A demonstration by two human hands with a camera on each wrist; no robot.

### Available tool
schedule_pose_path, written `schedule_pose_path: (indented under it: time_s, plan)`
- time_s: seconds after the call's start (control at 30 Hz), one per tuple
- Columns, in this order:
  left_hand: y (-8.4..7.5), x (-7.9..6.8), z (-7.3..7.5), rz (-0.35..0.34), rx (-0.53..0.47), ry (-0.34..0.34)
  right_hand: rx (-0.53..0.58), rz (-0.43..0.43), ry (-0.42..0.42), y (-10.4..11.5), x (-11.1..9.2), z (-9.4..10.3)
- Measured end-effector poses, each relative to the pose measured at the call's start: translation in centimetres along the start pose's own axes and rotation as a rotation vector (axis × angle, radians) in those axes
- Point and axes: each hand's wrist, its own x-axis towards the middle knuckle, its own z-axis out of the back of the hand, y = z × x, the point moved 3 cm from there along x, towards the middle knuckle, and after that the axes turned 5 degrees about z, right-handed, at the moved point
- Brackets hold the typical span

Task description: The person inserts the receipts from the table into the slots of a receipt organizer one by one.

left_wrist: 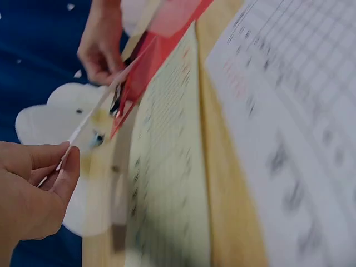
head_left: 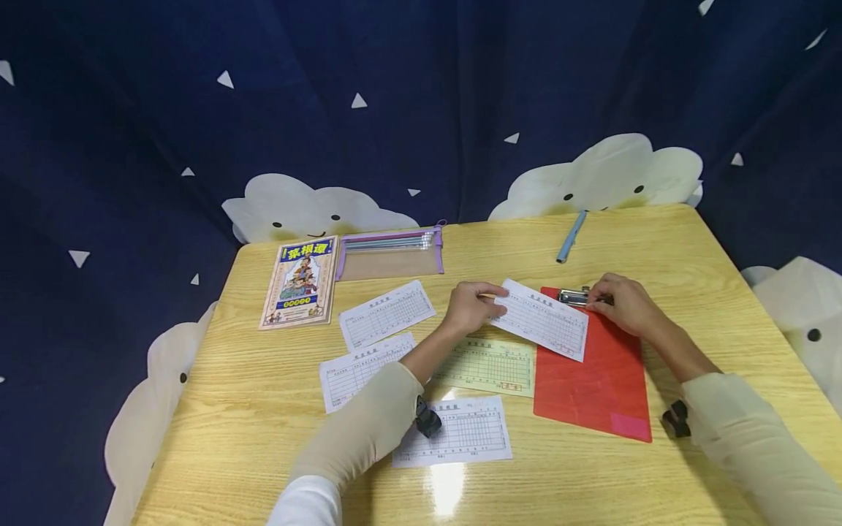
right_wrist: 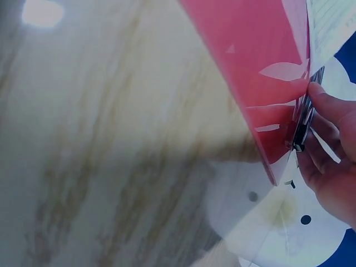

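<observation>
Pinched in left hand (head_left: 470,308): white printed slip (head_left: 542,323). Slanted lengthwise across the head view, from far left down to near right; free end pointing right and somewhat toward the near side of the tabletop (head_left: 559,475). Gripped at the left short end only, between thumb and fingers, extending otherwise well past the fingertips. Seen nearly edge-on from the left wrist, raised above the tabletop. Overlapping, in the head view, the upper part of the red clipboard (head_left: 585,394), just below the metal clip (head_left: 571,296). Cannot tell whether tucked under the clip.

Clamped on that clip: thumb and fingers of the right hand (head_left: 626,301), near the slip's right-hand upper corner. Along the clipboard's left edge: pale green slip (head_left: 500,363), laid lengthwise roughly left to right.
</observation>
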Motion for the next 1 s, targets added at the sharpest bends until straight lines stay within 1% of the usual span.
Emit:
schedule_pose_path:
  time_s: [0.17, 0.27, 0.37, 0.47, 0.63, 0.73, 0.87, 1.0]
  plan:
    - [-0.1, -0.4, -3.2, 0.018, 0.039, 0.029, 0.001, -0.038, 0.021, 0.0, -0.2, 0.0]
    - [-0.2, -0.6, -4.9, 0.019, 0.058, 0.028, -0.008, -0.027, 0.025, 0.0, -0.1, 0.0]
    - [-0.2, -0.7, -6.2, 0.015, 0.092, 0.017, -0.011, -0.011, 0.022, 0.0, 0.0, -0.1]
    - [-0.2, -0.8, -7.3, 0.005, 0.136, 0.009, -0.007, -0.008, 0.018, 0.0, 0.1, -0.1]
    - [0.0, -0.9, -8.4, -0.056, 0.271, -0.001, 0.009, -0.03, 0.026, -0.1, 0.0, 0.0]
    - [0.1, -0.8, -8.8, -0.094, 0.347, -0.009, 0.017, -0.036, 0.033, -0.1, -0.1, 0.1]
    - [0.1, -0.7, -8.9, -0.105, 0.409, -0.009, 0.008, -0.02, 0.033, -0.1, -0.1, 0.0]
    - [-0.1, -0.6, -8.9, -0.111, 0.43, -0.012, -0.005, -0.006, 0.025, -0.1, -0.1, -0.1]
